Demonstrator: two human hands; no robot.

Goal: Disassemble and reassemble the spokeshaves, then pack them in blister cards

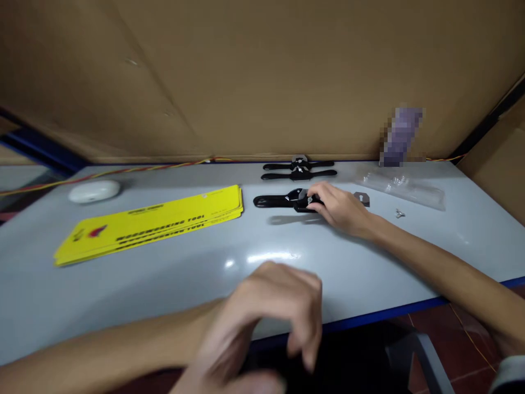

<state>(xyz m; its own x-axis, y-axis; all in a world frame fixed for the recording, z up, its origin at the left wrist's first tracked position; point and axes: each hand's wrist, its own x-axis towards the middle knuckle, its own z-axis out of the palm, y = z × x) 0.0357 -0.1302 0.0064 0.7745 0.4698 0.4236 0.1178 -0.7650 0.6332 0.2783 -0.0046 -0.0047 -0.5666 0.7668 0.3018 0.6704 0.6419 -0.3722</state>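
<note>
Two bare hands are in view over the grey desk [176, 284]. Your right hand [342, 209] pinches the middle of a black handled tool [302, 204] between thumb and fingertips; whether the tool is clear of the surface, you cannot tell. Your left hand [283, 295], blurred at 7 o'clock from the right, is curled, its thumb and fingers apart. Taking your right hand as the dial's centre, you find two similar black tools [299, 174] between 10 and 11 o'clock, near the cardboard wall [246, 82]. At 9 o'clock lies a stack of yellow cards [164, 216]. Just beside your right hand, towards 3 o'clock, is a flat metal plate [362, 198]; small metal screws [399, 213] lie farther out, near clear plastic bags [410, 190].
</note>
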